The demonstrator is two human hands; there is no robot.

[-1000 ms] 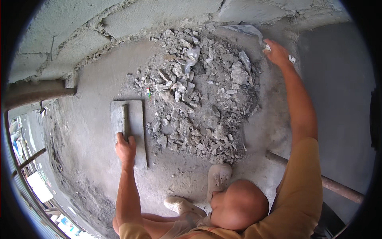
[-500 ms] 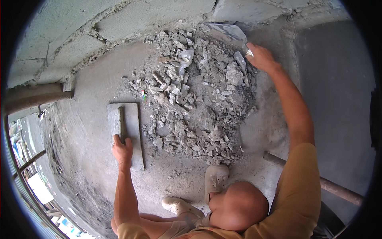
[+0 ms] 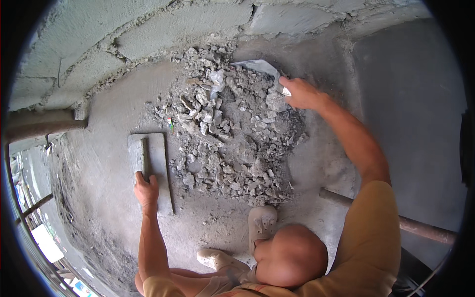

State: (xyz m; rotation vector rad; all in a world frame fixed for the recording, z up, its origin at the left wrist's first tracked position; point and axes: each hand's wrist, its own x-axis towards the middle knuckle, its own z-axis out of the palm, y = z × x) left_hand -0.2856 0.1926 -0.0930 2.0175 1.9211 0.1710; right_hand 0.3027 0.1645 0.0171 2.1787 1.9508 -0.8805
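Observation:
My left hand [image 3: 146, 189] grips the handle of a flat grey plastering float [image 3: 157, 168] that lies on the cement floor, left of the rubble. My right hand [image 3: 301, 94] is stretched out to the far side of the pile and holds a small trowel [image 3: 257, 67], whose blade rests on the top edge of the heap. Between the two hands lies the pile of broken grey mortar chunks and dust [image 3: 232, 143].
A rough block wall [image 3: 163, 34] runs along the far side. One metal pipe [image 3: 396, 222] crosses the floor at the right and another pipe [image 3: 44, 123] sticks out at the left. Two pale shoes [image 3: 262, 222] stand just below the pile. A drop-off edge with scaffolding shows at lower left.
My right hand has drawn the trowel leftward and toward me along the top of the pile. The left hand and float have barely shifted.

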